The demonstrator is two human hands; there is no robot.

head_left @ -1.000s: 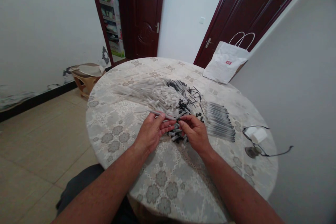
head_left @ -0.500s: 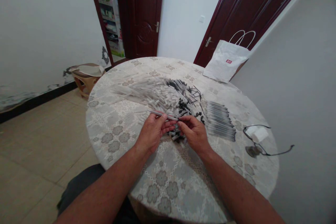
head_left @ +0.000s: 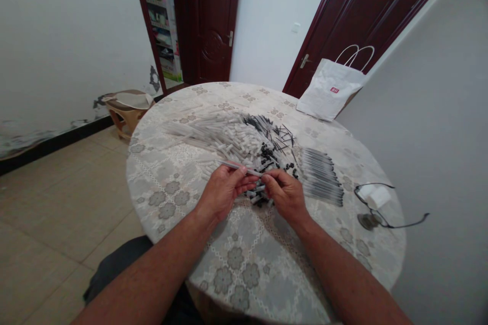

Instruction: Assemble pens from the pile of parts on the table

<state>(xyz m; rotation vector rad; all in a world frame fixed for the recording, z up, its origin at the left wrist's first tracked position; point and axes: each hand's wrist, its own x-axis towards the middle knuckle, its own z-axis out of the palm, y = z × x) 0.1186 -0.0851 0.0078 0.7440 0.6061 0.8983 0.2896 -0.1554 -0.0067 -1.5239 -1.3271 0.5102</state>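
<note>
A slim translucent pen barrel (head_left: 232, 164) lies across the fingers of my left hand (head_left: 224, 185), pinched under the thumb. My right hand (head_left: 285, 193) is closed at the barrel's right end, thumb and forefinger pressed together there; any small part between them is hidden. Just beyond my hands spreads a heap of clear barrels (head_left: 202, 131) with short whitish pieces (head_left: 247, 142). Small black caps (head_left: 269, 152) and thin dark refills (head_left: 263, 124) lie at its right side. A neat row of pens with dark ends (head_left: 323, 177) rests right of my right hand.
The round table wears a patterned cloth (head_left: 236, 264). Eyeglasses (head_left: 375, 210), a white block (head_left: 377, 195) and a small dark round object (head_left: 368, 221) sit near the right edge. A white paper bag (head_left: 330, 89) stands at the back right. A stool (head_left: 129, 106) is left of the table.
The dark tip seen at the barrel's right end is now covered by my right fingers, which have closed in around that end. The whole view has shifted slightly.
</note>
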